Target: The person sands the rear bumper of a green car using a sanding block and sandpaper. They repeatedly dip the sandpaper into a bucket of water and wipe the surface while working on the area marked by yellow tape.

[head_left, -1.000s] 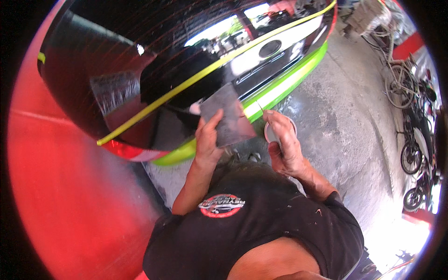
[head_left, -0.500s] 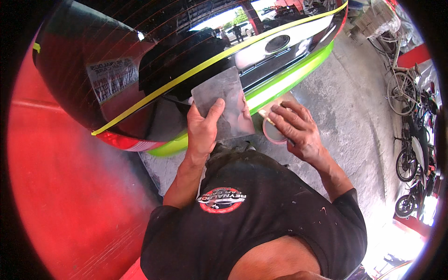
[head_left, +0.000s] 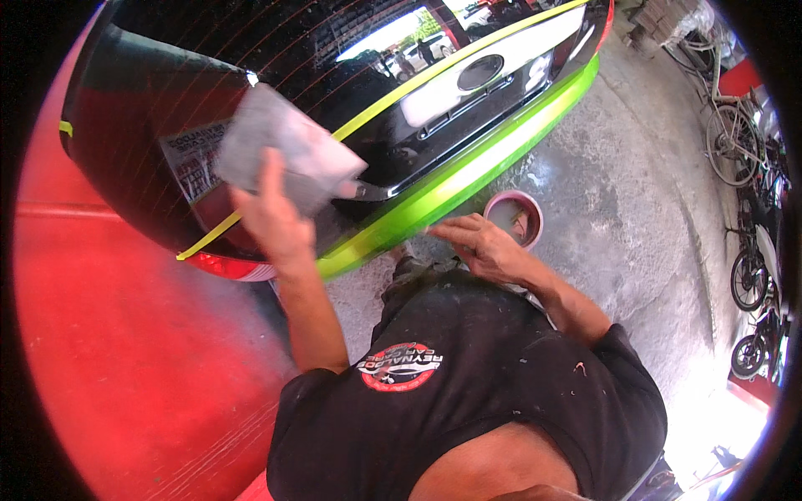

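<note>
At the left is a red surface [head_left: 125,317]. Next, the left hand [head_left: 280,230] is clamped on a grey sheet [head_left: 280,129], which is before the dark rear window [head_left: 334,96] and hides part of the yellow tape [head_left: 434,78]. Further right, the right hand [head_left: 493,252] has its fingers stretched between the green bumper [head_left: 455,196] and the round tub [head_left: 539,220]; whether they hold something, I cannot tell.

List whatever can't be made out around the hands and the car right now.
All in the head view:
- Surface detail of the grey sheet and fingers of the left hand: motion blur.
- Anything under the right hand: its own back and fingers hide the palm.
- Lower left of the round container: covered by the right hand.
- Upper part of the car: cut off by the top edge.
</note>
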{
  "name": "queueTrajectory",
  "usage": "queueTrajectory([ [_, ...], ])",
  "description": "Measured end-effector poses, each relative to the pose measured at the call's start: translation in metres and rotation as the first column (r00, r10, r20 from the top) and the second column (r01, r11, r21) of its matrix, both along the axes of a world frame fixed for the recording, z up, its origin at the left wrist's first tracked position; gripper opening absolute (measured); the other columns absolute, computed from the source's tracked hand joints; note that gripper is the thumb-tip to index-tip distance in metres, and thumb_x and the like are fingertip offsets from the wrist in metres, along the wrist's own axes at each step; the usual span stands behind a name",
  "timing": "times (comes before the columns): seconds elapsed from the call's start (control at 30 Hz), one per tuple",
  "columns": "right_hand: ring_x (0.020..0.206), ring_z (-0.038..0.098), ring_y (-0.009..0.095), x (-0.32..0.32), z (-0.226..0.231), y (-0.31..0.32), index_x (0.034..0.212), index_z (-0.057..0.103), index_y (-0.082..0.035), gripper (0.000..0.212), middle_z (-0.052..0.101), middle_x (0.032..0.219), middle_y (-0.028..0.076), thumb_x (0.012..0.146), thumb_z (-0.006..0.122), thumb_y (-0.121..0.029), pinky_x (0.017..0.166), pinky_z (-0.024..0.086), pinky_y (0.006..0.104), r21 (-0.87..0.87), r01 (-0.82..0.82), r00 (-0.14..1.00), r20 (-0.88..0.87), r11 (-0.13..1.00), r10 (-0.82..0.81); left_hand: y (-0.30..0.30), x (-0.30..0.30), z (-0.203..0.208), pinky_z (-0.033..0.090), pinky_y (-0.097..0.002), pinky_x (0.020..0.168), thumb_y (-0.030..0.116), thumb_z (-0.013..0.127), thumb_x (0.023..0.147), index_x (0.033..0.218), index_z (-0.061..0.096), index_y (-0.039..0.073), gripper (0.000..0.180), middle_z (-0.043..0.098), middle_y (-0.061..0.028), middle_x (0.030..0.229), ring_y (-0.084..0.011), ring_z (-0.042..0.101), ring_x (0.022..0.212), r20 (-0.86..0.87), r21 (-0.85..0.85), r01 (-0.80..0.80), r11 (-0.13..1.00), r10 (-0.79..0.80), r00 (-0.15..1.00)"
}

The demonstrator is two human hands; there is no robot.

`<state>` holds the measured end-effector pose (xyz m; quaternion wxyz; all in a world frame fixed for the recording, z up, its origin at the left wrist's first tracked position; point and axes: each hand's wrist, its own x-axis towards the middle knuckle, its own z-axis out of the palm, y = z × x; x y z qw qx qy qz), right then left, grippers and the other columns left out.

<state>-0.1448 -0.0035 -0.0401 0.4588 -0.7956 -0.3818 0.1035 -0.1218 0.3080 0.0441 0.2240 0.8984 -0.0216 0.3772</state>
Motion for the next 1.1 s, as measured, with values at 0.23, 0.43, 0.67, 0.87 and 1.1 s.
queueTrajectory([
  [0.23,0.117,0.047,0.029,0.055,0.002,0.013,0.133,0.053,-0.018,0.058,0.051,0.129,0.008,0.076,0.063,-0.011,0.098,0.035,0.0498,-0.046,0.501,0.606,0.732,0.864,-0.312,0.101,0.06,0.021,0.051,-0.0298,0.057,0.013,0.059,0.093,0.127,0.05,0.004,0.037,0.058,-0.0167,0.104,-0.0221,0.061,0.07,0.403,-0.872,0.467,-0.145,-0.756,0.517],
  [0.43,0.124,0.045,0.028,0.111,0.015,0.02,0.14,0.046,-0.021,0.066,0.049,0.136,0.005,0.078,0.065,-0.01,0.101,0.031,0.0494,-0.107,0.446,0.529,0.833,0.889,-0.165,0.097,0.065,0.004,0.05,-0.0282,0.05,0.013,0.06,0.092,0.127,0.049,0.003,0.038,0.057,-0.0187,0.1,-0.0226,0.06,0.06,0.507,-0.81,0.53,-0.25,-0.753,0.419],
  [0.67,0.126,0.043,0.028,0.131,0.004,0.034,0.141,0.046,-0.026,0.069,0.046,0.14,0.004,0.077,0.067,-0.01,0.101,0.031,0.0484,-0.124,0.439,0.486,0.866,0.89,-0.118,0.109,0.061,-0.01,0.053,-0.0309,0.05,0.012,0.062,0.09,0.128,0.046,0.002,0.042,0.058,-0.0183,0.097,-0.0229,0.062,0.062,0.476,-0.841,0.512,-0.175,-0.687,0.549],
  [0.87,0.128,0.041,0.027,0.132,-0.034,0.029,0.142,0.045,-0.027,0.074,0.046,0.14,0.002,0.075,0.067,-0.008,0.1,0.032,0.0484,-0.163,0.43,0.512,0.854,0.888,-0.091,0.11,0.062,-0.011,0.053,-0.0328,0.051,0.011,0.062,0.09,0.13,0.046,0.003,0.044,0.058,-0.0198,0.099,-0.0241,0.063,0.065,0.457,-0.852,0.49,-0.184,-0.717,0.526],
  [1.1,0.124,0.043,0.027,0.114,0.001,0.025,0.14,0.047,-0.025,0.07,0.047,0.137,0.003,0.074,0.066,-0.01,0.098,0.032,0.0482,-0.154,0.463,0.555,0.818,0.873,-0.15,0.116,0.063,-0.014,0.056,-0.0352,0.054,0.01,0.063,0.089,0.128,0.048,0.003,0.042,0.059,-0.021,0.103,-0.0259,0.064,0.069,0.427,-0.868,0.47,-0.161,-0.726,0.54],
])
